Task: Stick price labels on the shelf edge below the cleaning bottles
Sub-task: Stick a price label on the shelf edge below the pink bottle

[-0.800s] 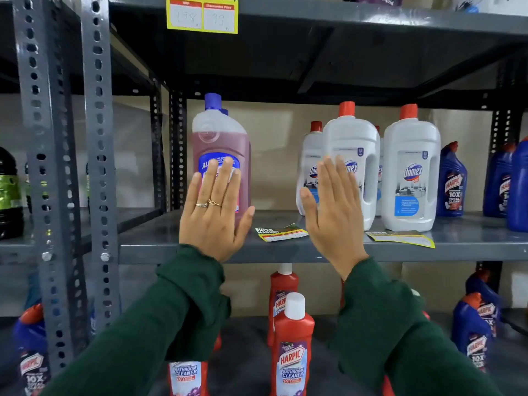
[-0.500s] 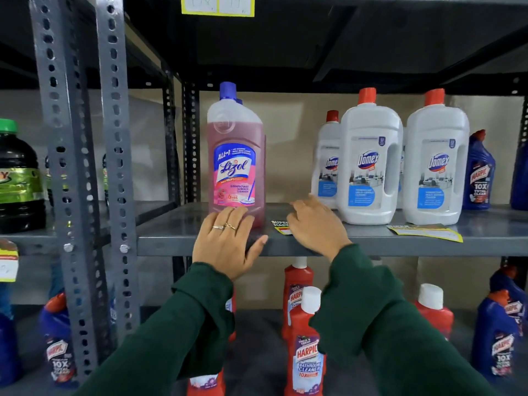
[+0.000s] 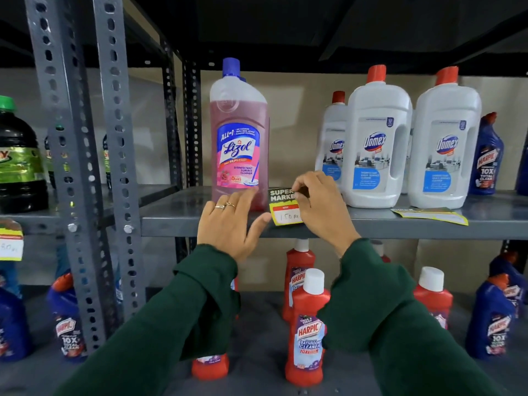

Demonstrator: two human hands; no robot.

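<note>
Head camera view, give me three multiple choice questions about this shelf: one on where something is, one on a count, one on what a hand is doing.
1. Where does the second price label lie?
A. flat on the shelf in front of the white Domex bottles
B. on the pink Lizol bottle
C. on the bottom shelf

2. How many orange caps show on white Domex bottles?
A. one
B. three
C. five

3. What is the right hand doing?
A. gripping a bottle
B. hanging empty
C. pinching a price label

Answers:
1 A, it lies flat near the shelf edge.
2 B, three caps show.
3 C, fingers pinch its top.
</note>
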